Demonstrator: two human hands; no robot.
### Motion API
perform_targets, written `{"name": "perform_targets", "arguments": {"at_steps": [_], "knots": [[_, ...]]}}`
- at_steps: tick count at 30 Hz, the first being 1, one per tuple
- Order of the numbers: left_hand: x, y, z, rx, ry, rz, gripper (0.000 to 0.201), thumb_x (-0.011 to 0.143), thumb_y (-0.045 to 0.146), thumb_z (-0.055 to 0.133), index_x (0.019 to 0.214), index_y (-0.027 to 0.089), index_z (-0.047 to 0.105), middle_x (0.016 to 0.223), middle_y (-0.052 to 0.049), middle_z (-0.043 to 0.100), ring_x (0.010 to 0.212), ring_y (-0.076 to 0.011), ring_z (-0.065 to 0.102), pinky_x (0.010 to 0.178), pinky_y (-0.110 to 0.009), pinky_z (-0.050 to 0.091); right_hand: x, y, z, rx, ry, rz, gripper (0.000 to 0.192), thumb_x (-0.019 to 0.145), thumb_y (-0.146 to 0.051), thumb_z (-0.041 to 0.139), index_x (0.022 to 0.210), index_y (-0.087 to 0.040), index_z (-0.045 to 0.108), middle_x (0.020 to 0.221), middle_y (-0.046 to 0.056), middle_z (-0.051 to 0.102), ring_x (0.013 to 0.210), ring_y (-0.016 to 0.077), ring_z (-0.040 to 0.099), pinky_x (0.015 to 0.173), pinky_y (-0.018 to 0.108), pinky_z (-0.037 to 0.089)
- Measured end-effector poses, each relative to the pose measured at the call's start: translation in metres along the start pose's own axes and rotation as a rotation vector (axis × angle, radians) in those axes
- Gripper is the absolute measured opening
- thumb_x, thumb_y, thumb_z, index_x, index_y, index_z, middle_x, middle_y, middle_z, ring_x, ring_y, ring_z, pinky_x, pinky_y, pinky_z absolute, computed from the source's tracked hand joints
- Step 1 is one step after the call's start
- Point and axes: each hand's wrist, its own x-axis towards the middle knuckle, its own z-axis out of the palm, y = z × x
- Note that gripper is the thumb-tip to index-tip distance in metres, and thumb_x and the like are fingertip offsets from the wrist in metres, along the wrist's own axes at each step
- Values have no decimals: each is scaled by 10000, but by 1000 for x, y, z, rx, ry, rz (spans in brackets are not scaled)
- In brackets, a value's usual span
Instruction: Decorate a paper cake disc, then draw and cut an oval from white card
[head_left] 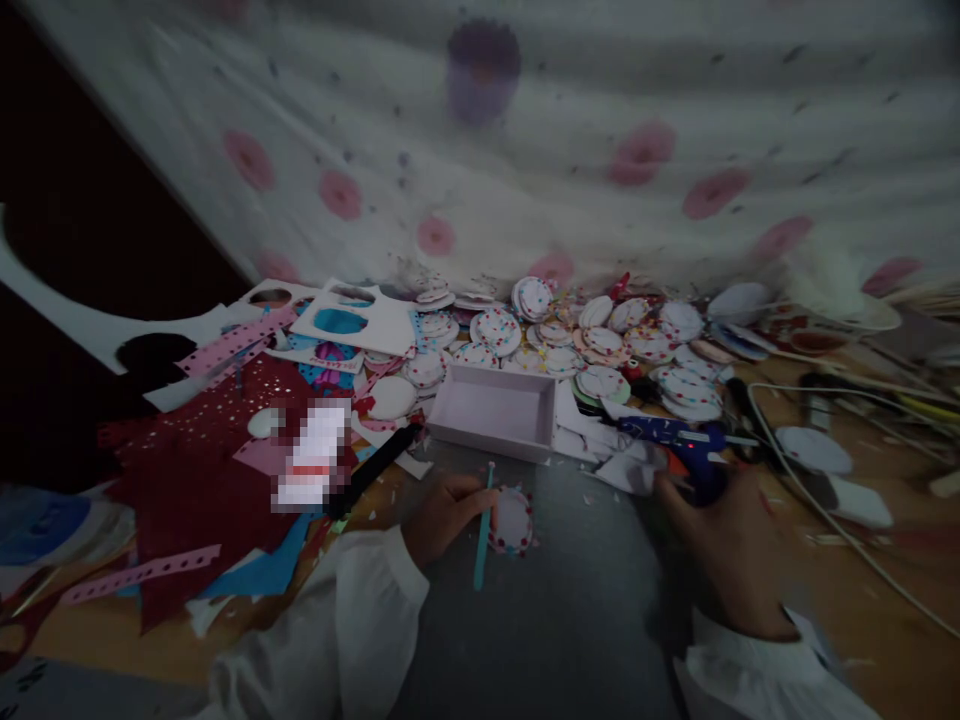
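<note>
My left hand (450, 515) pinches a thin teal stick (481, 560) between thumb and fingers. The stick stands nearly upright over the left edge of a small round white disc (514, 520) rimmed with red and blue dots, which lies on a dark grey mat (555, 620). On the right, my right hand (724, 545) is curled about the handle of a blue glue gun (694, 455), thumb on one side and fingers on the other. The gun's nozzle points left, over white paper scraps (630, 468). Part of the handle is hidden by the hand.
A shallow white box (495, 405) stands behind the mat. Several dotted discs (499, 330) are piled along the flowered curtain (480, 200). Red sheet scraps (202, 480) and a black-handled tool (379, 470) lie left. A white cord (810, 515) crosses the table at right.
</note>
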Motion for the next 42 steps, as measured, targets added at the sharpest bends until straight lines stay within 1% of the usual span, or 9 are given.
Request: {"name": "perform_targets", "arguments": {"at_steps": [2,5,10,13,15,20,23,27,42], "knots": [[1,-1,-1,37,-2,28,424,814,479,586,545,155,641,537,-23,607,541,-134,551,566,-236,407,-2,-6,-6,-14,54,92,549,647,-562,691,1029,-198,542,730,54,559,617,259,554,513,348,373],[2,-2,-3,90,-12,58,416,838,448,569,554,157,653,554,-27,631,574,-147,575,602,-243,422,-4,-18,-13,88,118,106,633,607,-574,725,1062,-182,526,785,53,586,663,246,585,560,344,423],[2,2,-2,175,9,63,409,816,453,582,531,167,647,530,-15,624,544,-142,550,588,-242,414,-8,-45,-4,309,182,-98,546,620,-505,756,1004,-191,528,774,2,568,578,147,537,550,277,454],[1,6,-1,225,28,65,402,796,460,594,524,169,644,520,-11,613,532,-139,530,574,-240,399,-19,-59,10,357,139,-188,364,713,-449,684,940,-194,557,631,-44,518,494,128,489,492,255,429],[0,7,-1,221,13,77,400,791,464,594,526,171,650,523,-16,619,534,-142,534,574,-243,399,-28,-62,19,333,107,-265,315,728,-444,660,894,-190,577,564,-56,494,454,125,464,463,255,414],[-2,9,1,184,-52,85,380,798,415,580,518,171,660,543,-35,634,538,-150,546,569,-247,391,-38,-53,25,252,72,-345,343,720,-450,666,915,-174,605,569,-41,541,434,115,448,434,251,397],[-4,9,2,212,-11,81,374,796,380,563,503,163,648,457,-10,530,451,-117,439,490,-235,297,-37,-47,22,253,45,-353,315,720,-437,653,883,-170,611,547,-44,525,429,119,455,434,254,402],[-5,10,2,290,-7,120,367,774,342,554,457,161,594,421,15,414,434,-99,355,463,-235,228,-37,-43,23,249,30,-376,307,699,-417,636,893,-179,637,642,2,624,508,155,546,519,299,486],[0,-3,-6,392,-130,117,369,750,362,508,462,169,381,496,61,249,482,-67,279,471,-216,202,-40,-31,33,270,118,-469,369,690,-416,663,942,-149,698,784,108,745,645,259,701,614,394,583]]}}
